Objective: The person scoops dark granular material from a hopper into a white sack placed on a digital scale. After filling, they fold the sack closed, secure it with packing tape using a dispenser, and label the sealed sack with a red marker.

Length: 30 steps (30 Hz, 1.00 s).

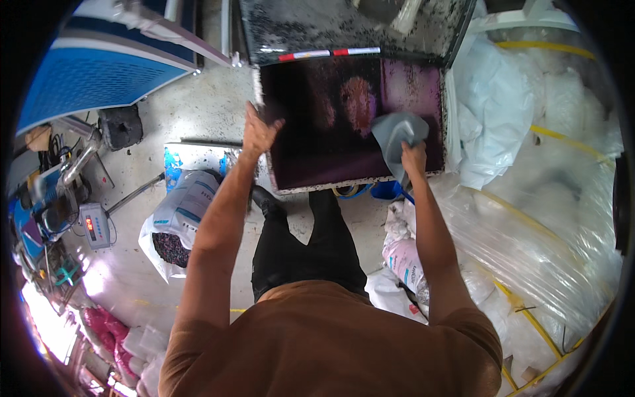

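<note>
Left of the grip: open sack (177, 221) of dark pellets, small scale (94, 225).
Right: clear plastic bags (549, 218), yellow-strapped.

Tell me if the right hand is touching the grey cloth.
Touching: the head view shows the right hand gripping the grey cloth against the dark tray.

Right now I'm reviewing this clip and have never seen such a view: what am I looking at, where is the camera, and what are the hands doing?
The camera sits on a person's head and looks down, so the edges curve. You see their own arms reaching forward. The left hand grips the left edge of a dark, purplish square tray. The right hand presses a grey cloth onto the tray's surface. On the concrete floor to the left stands an open white sack of dark granules, with a small scale beyond it. Clear plastic bags are piled on the right.
</note>
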Available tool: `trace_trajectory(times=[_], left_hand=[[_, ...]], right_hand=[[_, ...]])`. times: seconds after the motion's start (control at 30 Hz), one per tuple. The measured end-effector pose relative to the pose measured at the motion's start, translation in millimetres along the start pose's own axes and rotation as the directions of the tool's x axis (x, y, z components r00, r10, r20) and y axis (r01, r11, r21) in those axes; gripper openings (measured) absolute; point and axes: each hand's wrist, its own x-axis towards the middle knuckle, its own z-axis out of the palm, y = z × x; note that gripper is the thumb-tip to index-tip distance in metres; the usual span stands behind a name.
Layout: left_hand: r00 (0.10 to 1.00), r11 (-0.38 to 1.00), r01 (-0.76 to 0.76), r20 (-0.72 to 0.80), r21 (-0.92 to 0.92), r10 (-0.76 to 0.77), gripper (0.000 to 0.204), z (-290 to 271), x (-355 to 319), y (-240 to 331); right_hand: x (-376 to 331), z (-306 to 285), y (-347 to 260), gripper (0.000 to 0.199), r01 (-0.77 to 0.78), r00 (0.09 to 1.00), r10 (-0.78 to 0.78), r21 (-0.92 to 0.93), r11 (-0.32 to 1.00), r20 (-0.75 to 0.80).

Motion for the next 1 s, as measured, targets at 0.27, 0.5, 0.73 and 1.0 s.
trace_trajectory(times=[0.27,0.5,0.73,1.0], left_hand=[[0.917,0.882,0.38,-0.241,0.28,-0.319,0.081,27,30,46],[0.938,0.904,0.318,-0.235,0.284,-0.256,0.078,34,42,55],[0.905,0.904,0.383,-0.272,0.19,-0.326,0.08,37,38,41],[0.911,0.906,0.375,-0.261,0.197,-0.32,0.083,35,42,47]], right_hand=[[208,161,22,0.081,-0.243,0.911,0.291,-0.188,0.952,0.293],[214,295,37,0.06,-0.162,0.938,0.144,0.033,0.986,0.315],[128,283,-78,0.055,0.031,0.918,-0.038,0.025,0.999,0.395],[94,262,-60,0.049,-0.031,0.896,0.029,-0.002,1.0,0.442]])
